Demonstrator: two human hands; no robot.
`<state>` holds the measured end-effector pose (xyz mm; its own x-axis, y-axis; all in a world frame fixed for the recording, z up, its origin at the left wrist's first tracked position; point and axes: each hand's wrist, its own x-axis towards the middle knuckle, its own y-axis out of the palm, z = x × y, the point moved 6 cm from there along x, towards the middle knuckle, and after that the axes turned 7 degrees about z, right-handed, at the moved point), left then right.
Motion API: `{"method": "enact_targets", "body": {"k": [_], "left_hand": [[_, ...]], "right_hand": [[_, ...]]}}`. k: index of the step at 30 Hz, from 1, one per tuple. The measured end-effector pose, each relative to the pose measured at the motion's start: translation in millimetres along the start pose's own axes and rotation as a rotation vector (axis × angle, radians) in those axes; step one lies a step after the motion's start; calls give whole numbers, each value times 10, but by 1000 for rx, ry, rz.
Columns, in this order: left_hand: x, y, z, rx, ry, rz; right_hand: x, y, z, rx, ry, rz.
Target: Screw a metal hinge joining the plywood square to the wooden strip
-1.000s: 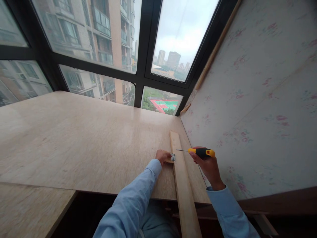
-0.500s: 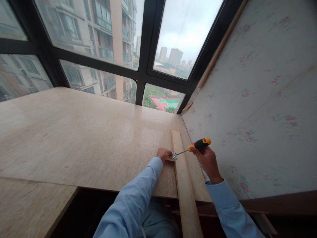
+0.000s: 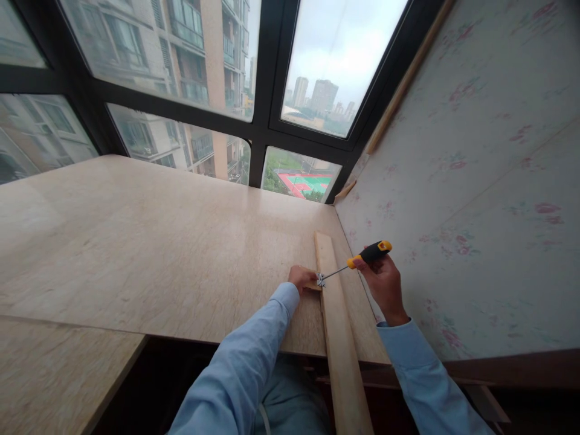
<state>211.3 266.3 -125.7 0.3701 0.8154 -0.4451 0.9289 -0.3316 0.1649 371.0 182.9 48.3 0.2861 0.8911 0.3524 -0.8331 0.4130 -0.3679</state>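
Observation:
My right hand [image 3: 384, 284] is closed around the black-and-yellow handle of a screwdriver [image 3: 372, 252]. Its thin shaft slants down to the left, and the tip meets a small silver metal bracket [image 3: 321, 280]. That bracket sits at the left edge of a long wooden plank [image 3: 339, 326]. From the left, my left hand [image 3: 302, 278] pinches the bracket with its fingertips, which partly cover it. Just under these fingers a short piece of wood [image 3: 314, 288] juts out from the plank's side. Any screw at the tip is too small to make out.
The plank lies on a beige marble-look sill [image 3: 181, 241], its near end reaching past the front edge towards me. A flower-patterned wall [image 3: 489, 199] rises close on the right. Dark-framed windows [image 3: 260, 136] stand behind. A dark gap [image 3: 172, 374] opens below the sill's front.
The screwdriver handle and my right hand have shifted slightly up and right in view. The tip stays at the bracket, and my left hand keeps its place; the view itself has moved a little.

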Motion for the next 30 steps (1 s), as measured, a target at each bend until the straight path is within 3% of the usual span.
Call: {"method": "enact_targets", "body": {"k": [12, 18, 30], "left_hand": [[-73, -23, -34, -105, -71, -59], [-87, -15, -65, -66, -104, -46], [-134, -34, -114, 22, -93, -72]], "right_hand": [[10, -5, -63, 171, -39, 6], [4, 80, -63, 147, -32, 120], [-32, 116, -204, 221, 36, 125]]}}
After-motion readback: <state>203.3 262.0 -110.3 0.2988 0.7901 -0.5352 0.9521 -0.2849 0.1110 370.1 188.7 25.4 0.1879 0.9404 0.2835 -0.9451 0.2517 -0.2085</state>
